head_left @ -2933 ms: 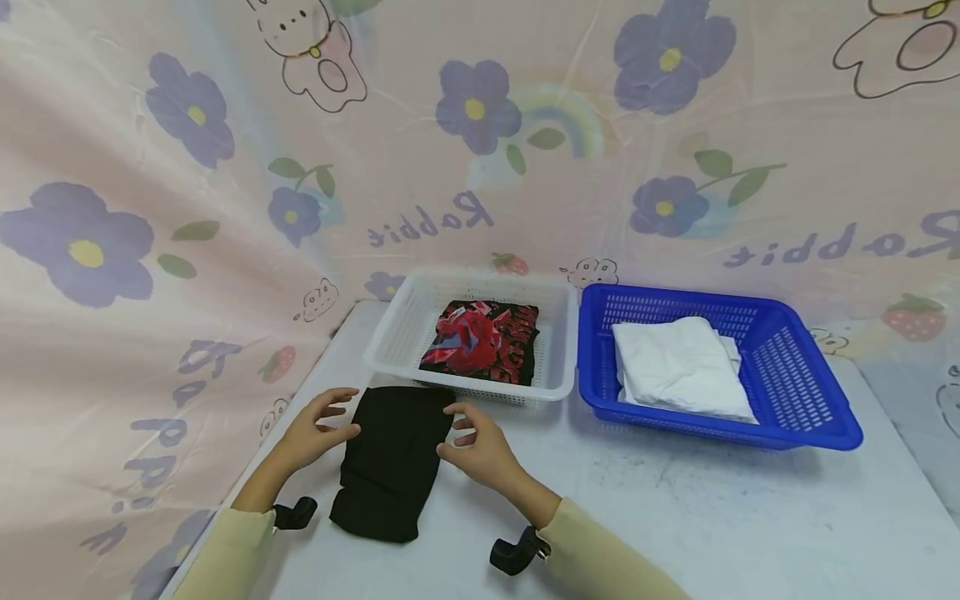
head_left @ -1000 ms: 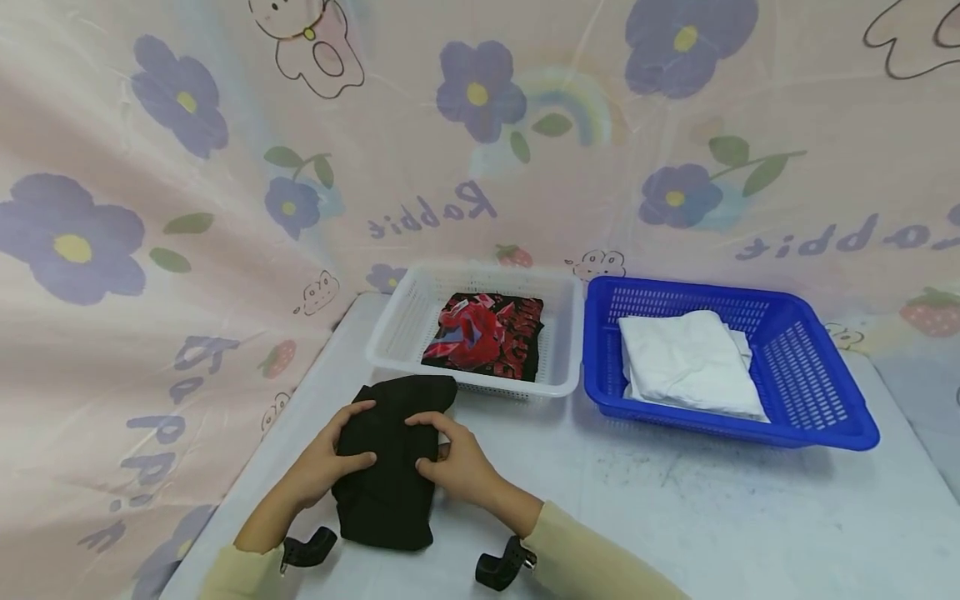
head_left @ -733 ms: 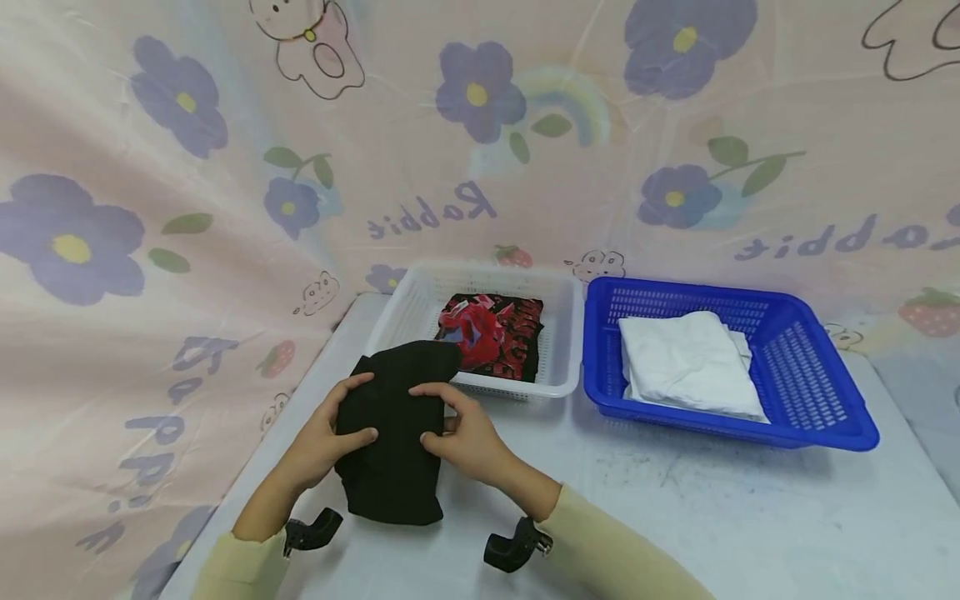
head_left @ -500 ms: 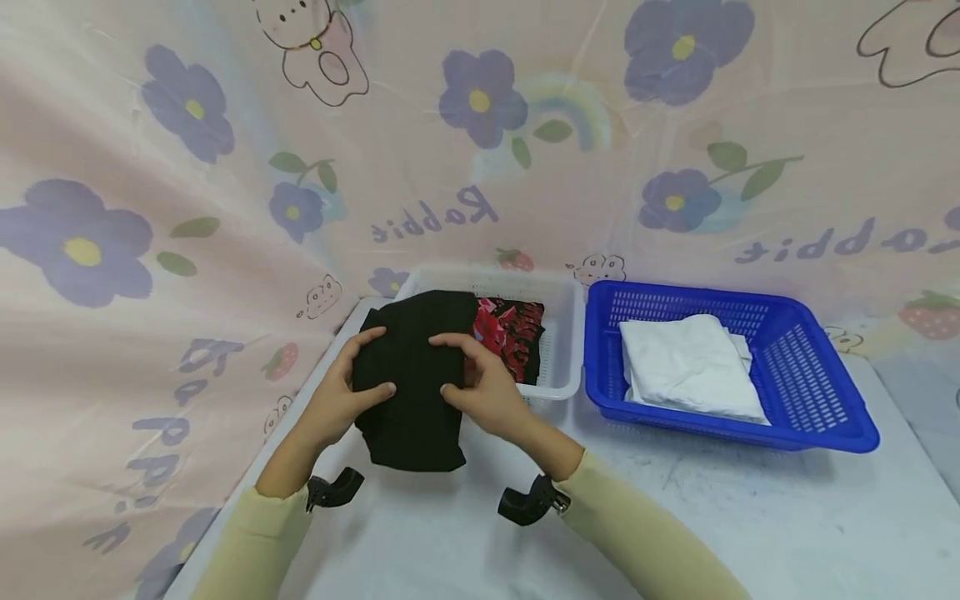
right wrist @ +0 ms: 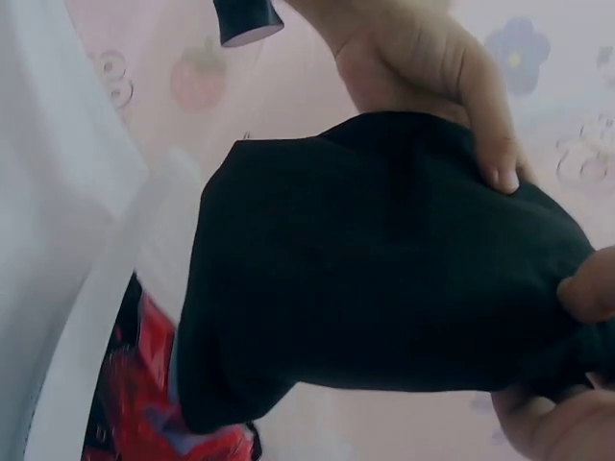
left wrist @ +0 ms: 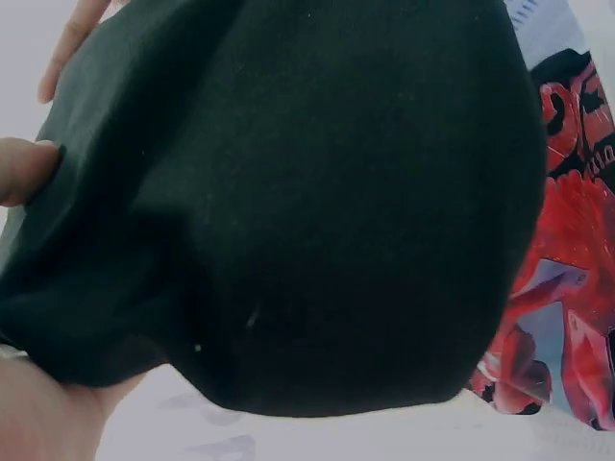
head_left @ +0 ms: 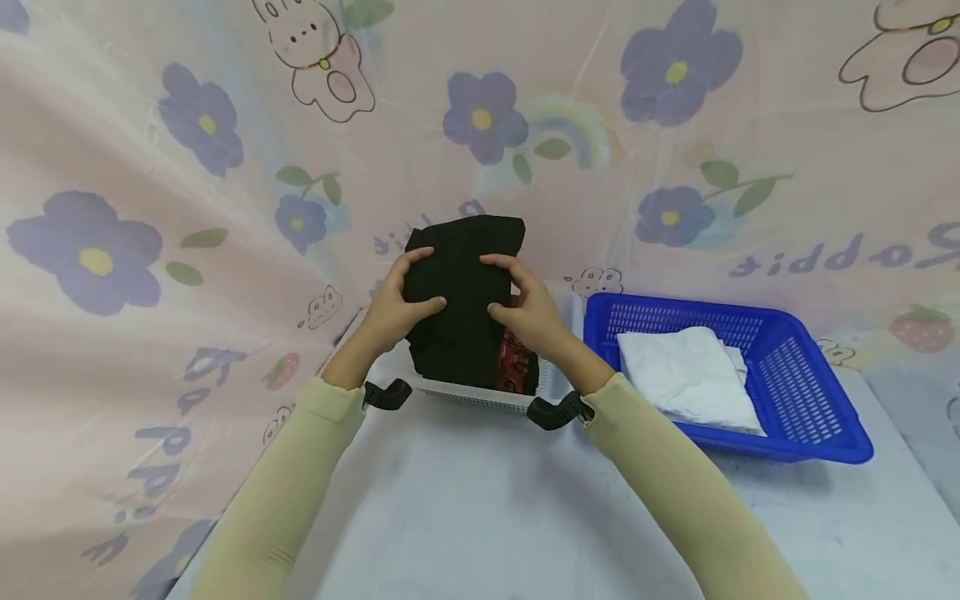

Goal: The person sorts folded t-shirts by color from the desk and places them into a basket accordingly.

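Both hands hold a folded black garment (head_left: 461,292) above the white basket (head_left: 476,393). My left hand (head_left: 401,304) grips its left edge, thumb and fingertips on the near face. On the right edge, my right hand (head_left: 528,308) pinches the cloth in the same way. Behind and below it, part of a black garment with a red print (head_left: 514,367) shows inside the basket. The left wrist view is mostly filled by the black garment (left wrist: 346,211), the red print (left wrist: 577,250) beside it. In the right wrist view the black garment (right wrist: 384,269) hangs between both hands.
A blue basket (head_left: 806,392) stands right of the white one, with a folded white garment (head_left: 686,375) in it. A printed curtain (head_left: 570,200) rises behind and to the left. The white tabletop (head_left: 480,500) stretches in front.
Gripped in both hands, the black garment has risen off the table and moved forward and right, from in front of the white basket to above it. It now covers much of the red print.
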{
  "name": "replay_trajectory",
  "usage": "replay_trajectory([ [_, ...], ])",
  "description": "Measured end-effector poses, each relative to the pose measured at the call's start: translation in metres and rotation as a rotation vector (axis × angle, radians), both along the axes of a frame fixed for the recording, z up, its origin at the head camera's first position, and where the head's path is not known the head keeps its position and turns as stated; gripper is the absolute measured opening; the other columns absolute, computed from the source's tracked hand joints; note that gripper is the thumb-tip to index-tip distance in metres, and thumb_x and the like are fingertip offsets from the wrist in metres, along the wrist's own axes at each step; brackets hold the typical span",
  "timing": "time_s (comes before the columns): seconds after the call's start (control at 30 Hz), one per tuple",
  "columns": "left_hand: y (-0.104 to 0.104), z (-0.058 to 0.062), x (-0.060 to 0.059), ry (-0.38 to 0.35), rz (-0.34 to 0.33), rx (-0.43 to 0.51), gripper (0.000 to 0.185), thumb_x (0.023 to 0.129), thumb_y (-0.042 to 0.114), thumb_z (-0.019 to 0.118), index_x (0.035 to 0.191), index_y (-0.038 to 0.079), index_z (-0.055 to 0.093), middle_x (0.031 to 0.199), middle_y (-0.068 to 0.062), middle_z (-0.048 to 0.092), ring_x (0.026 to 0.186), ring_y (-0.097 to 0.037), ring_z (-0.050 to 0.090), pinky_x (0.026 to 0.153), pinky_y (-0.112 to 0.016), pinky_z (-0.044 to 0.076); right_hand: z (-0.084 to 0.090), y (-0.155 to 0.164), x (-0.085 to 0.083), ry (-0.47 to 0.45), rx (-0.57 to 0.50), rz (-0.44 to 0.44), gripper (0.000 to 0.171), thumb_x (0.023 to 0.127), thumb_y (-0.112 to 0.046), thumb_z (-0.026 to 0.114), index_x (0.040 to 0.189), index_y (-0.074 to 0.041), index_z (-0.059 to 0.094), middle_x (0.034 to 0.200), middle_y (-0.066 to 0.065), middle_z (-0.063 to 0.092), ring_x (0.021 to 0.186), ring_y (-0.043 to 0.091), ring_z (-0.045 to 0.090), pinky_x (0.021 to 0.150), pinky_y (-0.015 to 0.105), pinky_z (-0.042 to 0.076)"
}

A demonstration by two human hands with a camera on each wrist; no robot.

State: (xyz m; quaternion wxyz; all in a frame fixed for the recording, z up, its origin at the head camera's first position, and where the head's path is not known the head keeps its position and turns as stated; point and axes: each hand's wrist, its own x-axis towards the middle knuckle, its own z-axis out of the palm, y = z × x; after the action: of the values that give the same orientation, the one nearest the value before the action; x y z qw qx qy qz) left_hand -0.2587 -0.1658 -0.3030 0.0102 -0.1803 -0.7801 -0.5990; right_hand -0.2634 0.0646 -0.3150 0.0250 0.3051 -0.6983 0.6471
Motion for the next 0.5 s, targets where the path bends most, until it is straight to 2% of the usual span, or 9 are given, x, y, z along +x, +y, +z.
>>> replay_trajectory([
  [0.1, 0.006, -0.006, -0.014, -0.01, -0.006, 0.022, 0.071, 0.088, 0.006, 0.066, 0.147, 0.026, 0.031, 0.144, -0.013, 0.037, 0.123, -0.034, 0.049, 0.099, -0.051, 0.045, -0.006, 0.003, -0.01, -0.023, 0.013, -0.036, 0.061, 0.085, 0.013, 0.055, 0.139, -0.014, 0.045, 0.141, 0.013, 0.044, 0.111, 0.037, 0.061, 0.082, 0.041, 0.057],
  [0.23, 0.011, -0.019, -0.029, -0.046, -0.02, 0.039, 0.07, 0.089, 0.005, 0.065, 0.147, 0.024, 0.03, 0.142, -0.014, 0.038, 0.122, -0.035, 0.05, 0.099, -0.051, 0.044, -0.022, 0.006, -0.02, -0.067, 0.012, -0.073, 0.061, 0.084, 0.013, 0.056, 0.138, -0.015, 0.047, 0.14, 0.013, 0.046, 0.11, 0.035, 0.061, 0.081, 0.041, 0.057],
  [0.5, 0.018, -0.054, -0.047, -0.132, 0.03, 0.017, 0.068, 0.089, 0.005, 0.066, 0.145, 0.027, 0.035, 0.142, -0.013, 0.04, 0.124, -0.035, 0.048, 0.099, -0.053, 0.044, -0.058, 0.01, -0.036, -0.183, 0.015, -0.113, 0.064, 0.083, 0.015, 0.055, 0.138, -0.017, 0.047, 0.137, 0.015, 0.048, 0.106, 0.036, 0.062, 0.076, 0.037, 0.058],
])
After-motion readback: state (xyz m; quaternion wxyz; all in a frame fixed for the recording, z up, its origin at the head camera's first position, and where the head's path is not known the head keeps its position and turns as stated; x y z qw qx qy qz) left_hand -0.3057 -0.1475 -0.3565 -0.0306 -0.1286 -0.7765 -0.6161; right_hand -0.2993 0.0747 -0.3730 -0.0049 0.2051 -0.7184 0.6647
